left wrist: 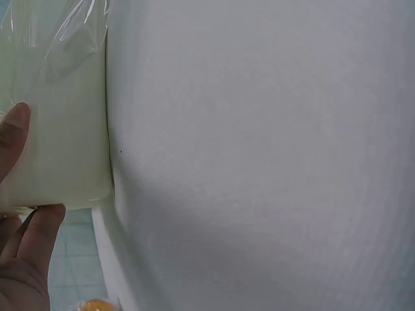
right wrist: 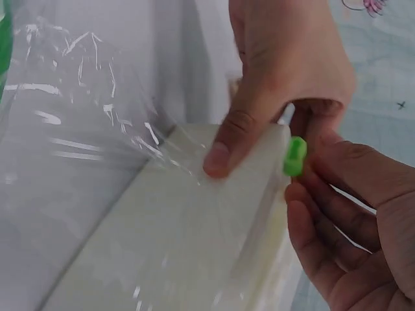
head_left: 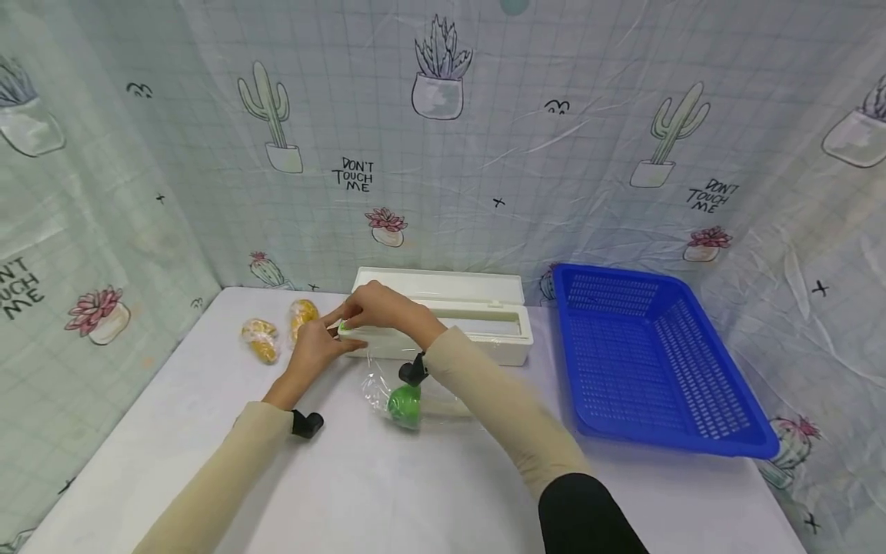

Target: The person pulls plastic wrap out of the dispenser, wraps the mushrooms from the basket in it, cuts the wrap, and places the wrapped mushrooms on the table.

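Note:
The white cling film dispenser (head_left: pixel 494 352) stands at the back of the table with its lid raised. My left hand (head_left: pixel 314 358) grips its left end; in the left wrist view the thumb (left wrist: pixel 14 133) presses the front face. My right hand (head_left: pixel 391 308) reaches across to the same end. It pinches the small green slide cutter (right wrist: pixel 295 156) at the box's edge, as the right wrist view shows. Clear film (right wrist: pixel 97 110) runs from the box front down to the table. Under or in that film lies a rounded green thing (head_left: pixel 404 405); the right forearm partly covers the area beside it.
Two yellow film-wrapped pieces (head_left: pixel 261 341) lie left of the dispenser, one close by the left hand. A blue plastic basket (head_left: pixel 581 385) stands on the right. Behind the white table (head_left: pixel 415 492) hangs a cactus-printed sheet (head_left: pixel 519 138).

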Demonstrator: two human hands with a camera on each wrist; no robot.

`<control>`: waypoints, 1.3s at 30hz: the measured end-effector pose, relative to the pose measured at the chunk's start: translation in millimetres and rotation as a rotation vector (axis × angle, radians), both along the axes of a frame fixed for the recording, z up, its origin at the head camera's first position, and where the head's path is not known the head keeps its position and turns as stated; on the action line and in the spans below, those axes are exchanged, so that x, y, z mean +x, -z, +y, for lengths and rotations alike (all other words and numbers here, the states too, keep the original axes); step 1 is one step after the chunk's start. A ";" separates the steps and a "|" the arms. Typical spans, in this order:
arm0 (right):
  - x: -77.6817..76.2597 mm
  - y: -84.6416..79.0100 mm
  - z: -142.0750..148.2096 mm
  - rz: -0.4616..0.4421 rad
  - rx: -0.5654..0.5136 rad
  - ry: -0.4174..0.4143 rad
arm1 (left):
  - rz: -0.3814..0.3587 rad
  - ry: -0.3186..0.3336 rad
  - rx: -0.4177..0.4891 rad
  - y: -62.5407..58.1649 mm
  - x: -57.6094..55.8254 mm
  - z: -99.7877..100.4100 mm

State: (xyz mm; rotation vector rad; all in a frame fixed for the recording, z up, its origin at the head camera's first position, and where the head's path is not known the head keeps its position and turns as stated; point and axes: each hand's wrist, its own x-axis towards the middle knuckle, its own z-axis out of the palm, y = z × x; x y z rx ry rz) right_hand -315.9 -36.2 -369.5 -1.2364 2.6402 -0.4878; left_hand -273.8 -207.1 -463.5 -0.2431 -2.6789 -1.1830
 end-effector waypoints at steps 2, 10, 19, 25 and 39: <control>-0.5 4.9 -7.5 0.018 0.006 0.013 | 0.003 -0.024 0.008 0.9 0.2 -0.3; 3.2 9.7 -20.2 0.058 0.047 0.100 | -0.003 -0.033 0.038 3.6 -2.3 -1.1; 1.8 8.6 -18.5 0.051 0.027 0.102 | -0.022 -0.048 0.052 5.4 -3.0 -0.9; -10.1 16.0 -11.9 -0.032 -0.056 0.130 | -0.019 -0.064 0.027 5.4 -2.3 -0.3; -22.5 16.5 0.3 -0.172 -0.077 0.107 | 0.005 -0.013 0.112 7.9 -1.9 -0.3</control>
